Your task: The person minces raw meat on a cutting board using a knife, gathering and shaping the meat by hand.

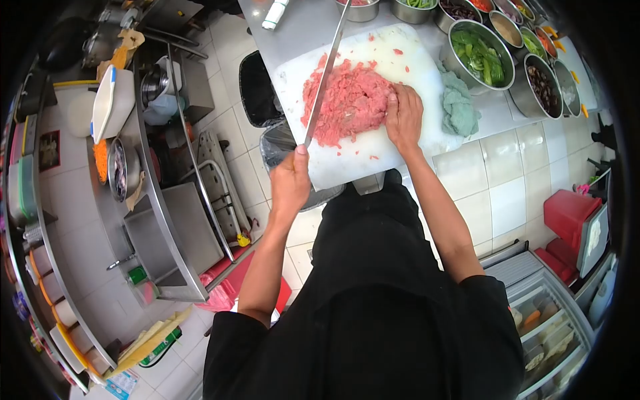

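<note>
My left hand [291, 181] is wrapped around the handle end of a long knife [326, 75], its thumb pressed near the base of the blade. That blade passes over the left part of a pile of pink minced meat [357, 100] and reaches the top of the view. Against the pile's right edge rests my right hand [405, 119], fingers bent and held close together on the meat; their tips are partly hidden. Under the meat lies a white cutting board [427, 137], with small scraps scattered around the pile. A crumpled green cloth [458, 107] touches the board's right side.
A steel bowl of green leaf pieces [479, 56] stands right of the board, near a pot of dark pieces [539, 85] and several other ingredient containers. Left of the table are black bins [259, 87] and a steel sink [175, 227]. A glass-topped chest [547, 327] is at lower right.
</note>
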`<state>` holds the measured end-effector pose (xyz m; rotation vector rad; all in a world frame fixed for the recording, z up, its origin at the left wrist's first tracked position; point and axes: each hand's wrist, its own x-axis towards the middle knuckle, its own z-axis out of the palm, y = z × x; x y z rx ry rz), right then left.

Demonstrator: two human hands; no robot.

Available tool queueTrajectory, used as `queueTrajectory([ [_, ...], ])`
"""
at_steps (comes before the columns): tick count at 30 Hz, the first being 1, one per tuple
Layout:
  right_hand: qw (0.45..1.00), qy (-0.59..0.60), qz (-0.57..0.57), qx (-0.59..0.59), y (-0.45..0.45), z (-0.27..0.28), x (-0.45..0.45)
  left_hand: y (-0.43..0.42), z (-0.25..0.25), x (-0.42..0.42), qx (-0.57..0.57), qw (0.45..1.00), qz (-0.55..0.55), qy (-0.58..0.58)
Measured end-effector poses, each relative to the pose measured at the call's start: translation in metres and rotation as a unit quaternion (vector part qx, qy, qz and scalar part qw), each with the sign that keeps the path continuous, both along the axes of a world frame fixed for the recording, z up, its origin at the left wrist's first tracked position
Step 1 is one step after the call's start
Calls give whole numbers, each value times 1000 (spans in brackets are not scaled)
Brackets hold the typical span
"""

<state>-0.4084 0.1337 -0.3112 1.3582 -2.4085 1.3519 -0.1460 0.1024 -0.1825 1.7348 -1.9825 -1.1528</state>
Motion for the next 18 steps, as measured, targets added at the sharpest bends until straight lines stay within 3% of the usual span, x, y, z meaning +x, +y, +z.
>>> queueTrajectory([
  [2, 1000, 4, -1, 1, 0, -5, 1, -5, -52, 11, -33, 991, -39, -121],
  [3, 1000, 5, -5, 3, -1, -5, 0, -12, -49, 9, 1, 982, -50, -181],
  [4, 1000, 8, -7, -4, -5, -6, -4, -19, -44, 10, 24, 984, -53, -169],
  [6, 1000, 3, -4, 1, 1, -7, 0, -18, 11, 1, 88, 983, -56, -154],
  [10, 1000, -12, -6, 14, 3, -2, 1, -8, 21, -5, 17, 999, 5, -39],
  [13, 1000, -2, -7, 7, -4, -7, 2, -17, -65, 18, -27, 983, -59, -172],
  [17, 1000, -12, -3, 26, 6, -4, 3, -22, 25, -3, 110, 984, -44, -131],
  [18, 1000, -15, -3, 23, 0, 0, 1, -21, 20, -3, 89, 991, -23, -94],
])
